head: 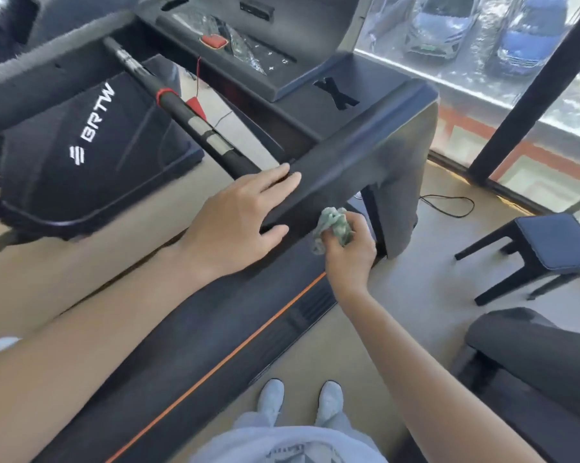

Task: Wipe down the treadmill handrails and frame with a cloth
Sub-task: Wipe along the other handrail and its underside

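Observation:
A black treadmill fills the view, its right handrail [348,155] running from the console [248,51] toward me. My left hand [238,215] rests on the near end of that handrail, fingers straight over the top and thumb under the edge. Just below the rail, my right hand [348,252] grips a crumpled pale green cloth [333,225], held against the underside of the handrail beside the grey upright [402,195]. The belt deck [215,329] with an orange stripe lies underneath.
A thin crossbar with a red ring [188,115] spans under the console. A dark stool [549,248] stands on the floor to the right, another dark seat [532,355] nearer. A black cable [449,205] lies by the window. My feet [298,399] stand beside the deck.

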`<state>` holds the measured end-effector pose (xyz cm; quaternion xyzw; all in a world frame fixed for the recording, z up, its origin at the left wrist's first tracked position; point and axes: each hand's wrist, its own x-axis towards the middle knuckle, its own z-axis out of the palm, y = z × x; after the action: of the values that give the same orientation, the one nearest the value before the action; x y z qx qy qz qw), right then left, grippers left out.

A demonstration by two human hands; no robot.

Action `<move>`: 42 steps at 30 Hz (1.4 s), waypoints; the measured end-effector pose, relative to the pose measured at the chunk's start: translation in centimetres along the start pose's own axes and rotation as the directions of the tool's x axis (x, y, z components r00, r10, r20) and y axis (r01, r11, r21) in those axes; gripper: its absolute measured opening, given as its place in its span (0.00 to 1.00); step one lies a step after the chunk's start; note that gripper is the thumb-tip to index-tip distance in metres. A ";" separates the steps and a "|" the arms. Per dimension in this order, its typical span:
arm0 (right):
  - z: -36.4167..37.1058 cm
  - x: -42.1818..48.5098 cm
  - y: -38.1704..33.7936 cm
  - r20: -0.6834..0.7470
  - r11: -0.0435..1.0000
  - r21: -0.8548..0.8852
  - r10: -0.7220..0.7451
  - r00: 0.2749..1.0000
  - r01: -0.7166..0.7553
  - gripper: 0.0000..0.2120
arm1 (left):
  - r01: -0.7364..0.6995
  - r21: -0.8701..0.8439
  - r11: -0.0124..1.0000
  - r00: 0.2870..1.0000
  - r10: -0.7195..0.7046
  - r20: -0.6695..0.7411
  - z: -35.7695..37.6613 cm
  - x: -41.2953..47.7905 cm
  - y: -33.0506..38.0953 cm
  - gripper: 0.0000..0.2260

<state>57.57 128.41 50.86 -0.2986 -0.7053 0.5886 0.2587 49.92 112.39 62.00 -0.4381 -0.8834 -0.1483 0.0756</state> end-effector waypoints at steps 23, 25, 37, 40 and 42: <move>8.4 -17.5 -2.2 0.012 0.974 0.178 0.141 0.990 -0.141 0.10 | 0.249 0.062 0.966 0.934 -0.223 -0.278 -4.0 -18.4 -3.6 0.25; 9.2 -19.8 -2.3 0.053 0.977 0.158 0.134 0.990 -0.141 0.09 | 0.223 0.059 0.973 0.935 -0.197 -0.295 -4.3 -18.4 -3.8 0.25; 7.2 -21.8 -3.0 0.173 0.983 0.050 0.167 0.971 -0.178 0.07 | 0.019 -0.203 0.979 0.816 -0.132 -0.563 -2.2 -24.0 -1.7 0.09; 6.0 -20.0 -3.1 0.126 0.966 0.104 0.222 0.967 -0.236 0.09 | 0.097 -0.482 0.871 0.814 -0.348 -0.465 0.9 -27.5 0.5 0.06; 5.7 -18.9 -3.2 0.124 0.950 0.149 0.257 0.958 -0.274 0.10 | 0.223 -0.672 0.706 0.798 -0.528 -0.290 2.7 -28.4 1.7 0.05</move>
<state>66.14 110.43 52.74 -0.3378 -0.6199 0.6889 0.1641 68.43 92.89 52.33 -0.1940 -0.8149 -0.5358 0.1061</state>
